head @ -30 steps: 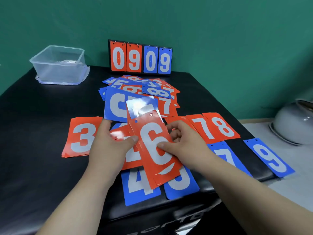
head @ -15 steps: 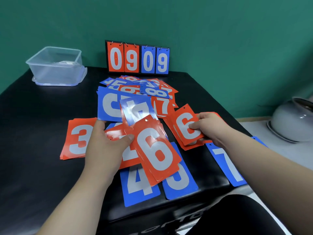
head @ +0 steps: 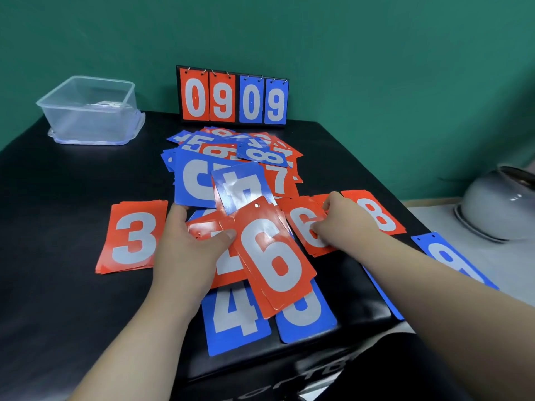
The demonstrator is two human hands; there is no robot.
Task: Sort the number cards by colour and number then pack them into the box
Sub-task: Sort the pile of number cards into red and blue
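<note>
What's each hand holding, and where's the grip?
Left hand holds a fanned stack of cards, red 6 in front, thumb pinching its upper left edge. Right hand grips another red 6 by its right side.

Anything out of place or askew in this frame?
Yes: a blue 9 card lies past the black table's right edge, away from the other cards. The heap mid-table is jumbled, red and blue mixed at odd angles.

Red 6 card [head: 302, 227] now on table [head: 72, 198]
</note>
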